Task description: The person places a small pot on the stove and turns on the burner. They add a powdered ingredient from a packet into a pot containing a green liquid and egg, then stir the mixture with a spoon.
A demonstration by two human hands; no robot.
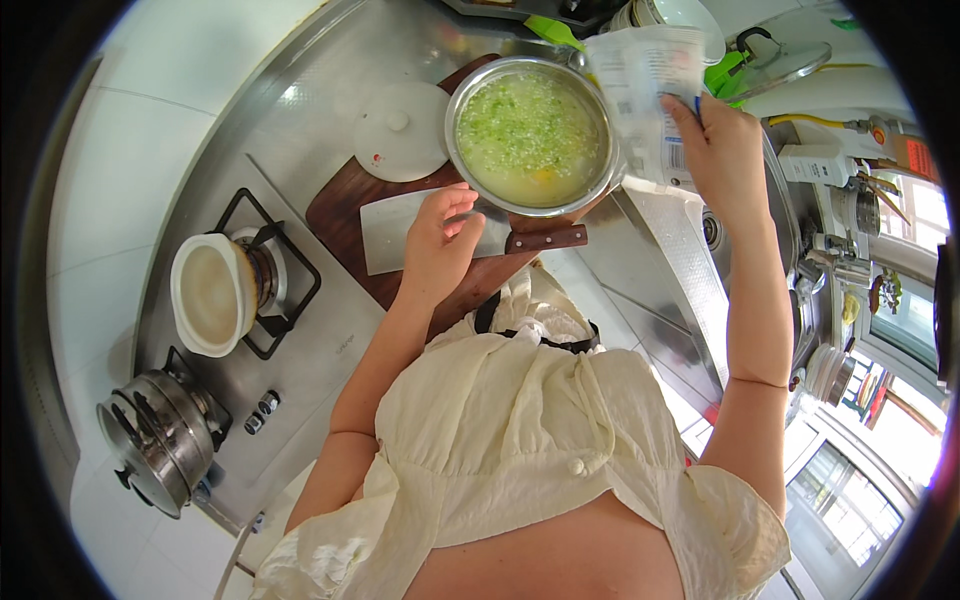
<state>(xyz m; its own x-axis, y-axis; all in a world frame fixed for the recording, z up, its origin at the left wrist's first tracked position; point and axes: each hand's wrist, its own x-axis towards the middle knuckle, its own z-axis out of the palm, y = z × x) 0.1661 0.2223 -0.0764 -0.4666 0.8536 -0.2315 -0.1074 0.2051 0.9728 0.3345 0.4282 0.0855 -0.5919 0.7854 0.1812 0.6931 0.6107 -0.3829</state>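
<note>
My right hand (720,142) is closed on a translucent plastic bag (645,97) that bears writing, just right of a round metal bowl (529,139). The bowl holds pale liquid with chopped green bits and a patch of yellow. My left hand (442,240) is above the blade of a cleaver (386,232), fingers loosely curled near the bowl's lower left rim, with nothing seen in it. The cleaver lies on a dark wooden cutting board (334,206), its riveted wooden handle pointing right. A white ceramic lid (401,131) rests left of the bowl, partly over the board.
On the gas hob at left are an open white pot (210,295) and a lidded steel steamer pot (161,442). A glass lid (787,67) stands at upper right beside stacked bowls (682,22). The sink, with its drain (711,229), is right of my right forearm.
</note>
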